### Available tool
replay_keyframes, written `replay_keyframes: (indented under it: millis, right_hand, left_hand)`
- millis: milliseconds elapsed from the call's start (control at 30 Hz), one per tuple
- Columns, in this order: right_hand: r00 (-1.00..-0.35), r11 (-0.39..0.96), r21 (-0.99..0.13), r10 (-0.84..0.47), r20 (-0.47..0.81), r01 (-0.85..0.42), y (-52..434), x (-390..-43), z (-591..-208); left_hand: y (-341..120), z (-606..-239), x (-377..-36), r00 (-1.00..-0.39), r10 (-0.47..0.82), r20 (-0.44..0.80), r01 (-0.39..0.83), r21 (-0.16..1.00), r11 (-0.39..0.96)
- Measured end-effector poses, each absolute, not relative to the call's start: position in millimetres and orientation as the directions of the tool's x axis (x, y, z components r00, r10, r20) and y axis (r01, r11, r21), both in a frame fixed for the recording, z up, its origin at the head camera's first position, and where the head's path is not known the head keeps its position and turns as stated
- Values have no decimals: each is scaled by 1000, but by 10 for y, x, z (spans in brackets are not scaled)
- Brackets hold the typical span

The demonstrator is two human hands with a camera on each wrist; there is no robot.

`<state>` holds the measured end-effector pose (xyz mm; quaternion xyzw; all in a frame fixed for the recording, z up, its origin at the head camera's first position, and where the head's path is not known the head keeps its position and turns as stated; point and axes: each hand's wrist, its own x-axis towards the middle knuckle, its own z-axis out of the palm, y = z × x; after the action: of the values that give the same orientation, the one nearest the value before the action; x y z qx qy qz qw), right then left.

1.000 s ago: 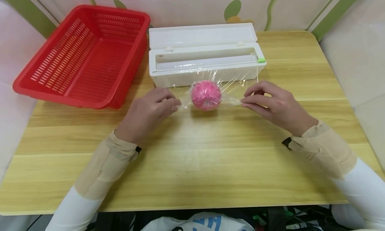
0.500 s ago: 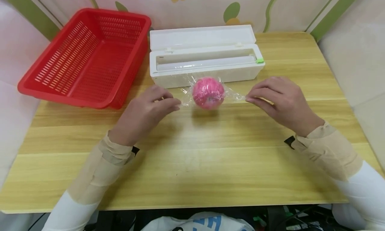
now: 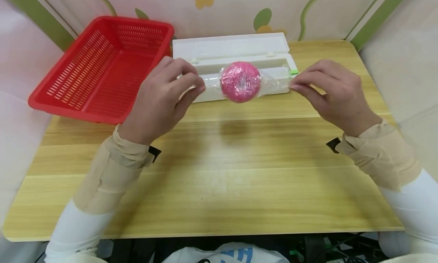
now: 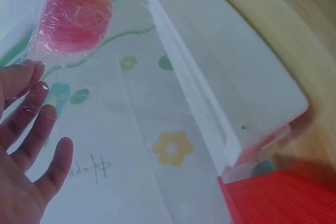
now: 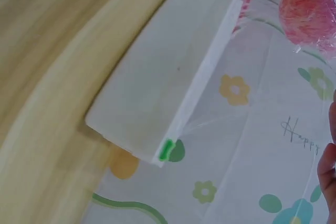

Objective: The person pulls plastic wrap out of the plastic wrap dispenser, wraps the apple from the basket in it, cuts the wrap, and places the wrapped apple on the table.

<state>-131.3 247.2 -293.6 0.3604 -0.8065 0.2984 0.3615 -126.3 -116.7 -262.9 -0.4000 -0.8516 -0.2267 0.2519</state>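
A pinkish-red apple (image 3: 240,82) hangs in clear plastic wrap (image 3: 270,82), raised above the table with its shadow below. My left hand (image 3: 165,91) pinches the wrap's twisted left end between thumb and fingertips. At the other end, the right hand (image 3: 337,93) pinches the wrap, and the film is stretched between both hands. Behind the apple stands a white cling film dispenser (image 3: 230,46), lid up, with a film roll inside. In the left wrist view, the outer fingers of the left hand (image 4: 31,156) are spread. Only the edge of the right hand (image 5: 328,177) shows in the right wrist view.
A red slatted basket (image 3: 76,112) stands at the back left, close to my left hand and the dispenser. A green slider tab (image 3: 293,71) sits at the dispenser's right end. The wooden table (image 3: 219,187) backs onto a flower-patterned white sheet (image 3: 232,11).
Both hands have risen and moved away from me, lifting the wrapped apple from near the table to in front of the dispenser. The strands of film running to the dispenser no longer show.
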Motion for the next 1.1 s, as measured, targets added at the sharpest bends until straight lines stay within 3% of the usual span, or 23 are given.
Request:
replay_keyframes:
  millis: [233,500,700,1100]
  right_hand:
    - [-485,580,-213,-365,795,-786,2440,-1513,-2718]
    - [-489,636,-138,-417,766,-759,2442,-1876,-2409]
    - [-555,688,-133,-440,706,-714,2410,-2125,-2243]
    - [-700,757,-258,-342,626,-600,2347,-2349,-2053]
  left_hand:
    - [-1165,-2393,-1495,-601,528,600,758,217,615]
    - [-1138,-2139,-1795,-727,441,527,646,304,700]
    - [-1135,-2021,-2007,-788,402,466,580,343,738]
    - [-1131,-1904,-2224,-860,305,409,447,316,836]
